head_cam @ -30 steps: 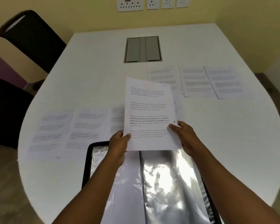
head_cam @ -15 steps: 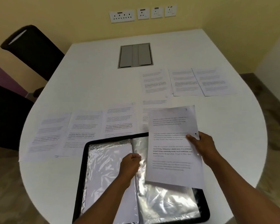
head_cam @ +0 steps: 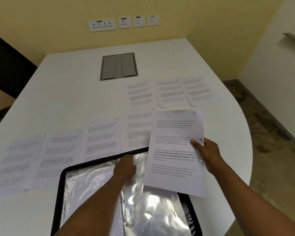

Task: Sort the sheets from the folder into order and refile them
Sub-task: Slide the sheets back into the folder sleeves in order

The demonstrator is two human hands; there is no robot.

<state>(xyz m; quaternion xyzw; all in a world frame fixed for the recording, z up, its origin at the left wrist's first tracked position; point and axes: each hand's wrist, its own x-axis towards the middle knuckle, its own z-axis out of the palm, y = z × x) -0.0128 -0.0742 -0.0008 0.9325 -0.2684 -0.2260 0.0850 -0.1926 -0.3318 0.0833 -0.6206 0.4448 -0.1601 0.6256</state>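
folder (head_cam: pixel 85 169): open on the table (head_cam: pixel 71 92) nearest me, black rim, shiny clear sleeves (head_cam: pixel 152 206) both sides; one sleeve on the left looks already filled with a sheet, though the glare makes that uncertain.

left hand (head_cam: pixel 125 169): low on the folder's top edge by the spine, fingers curled at a sleeve mouth; whether it pinches the plastic, i cannot tell. a second ago it held the sheet's lower left corner; half a second ago it was already down at the spine. change: it has left the paper for the sleeve, so i judge a pocket is being opened.

right hand (head_cam: pixel 207 155): grasps sheet 3 (head_cam: pixel 174 150) alone by its punched right edge, thumb on top. the sheet hangs over the folder's right half, tilted, marked "3" top right. earlier it was upright and centred in both hands; now it is lower and to the right.

near row (head_cam: pixel 61 150): four sheets flat beyond the folder, unfiled, in the same places as before.

far row (head_cam: pixel 174 92): three sheets, edges overlapping, likewise unmoved.

beyond: grey hatch (head_cam: pixel 118 66), wall sockets (head_cam: pixel 123 23), chair (head_cam: pixel 7 65).
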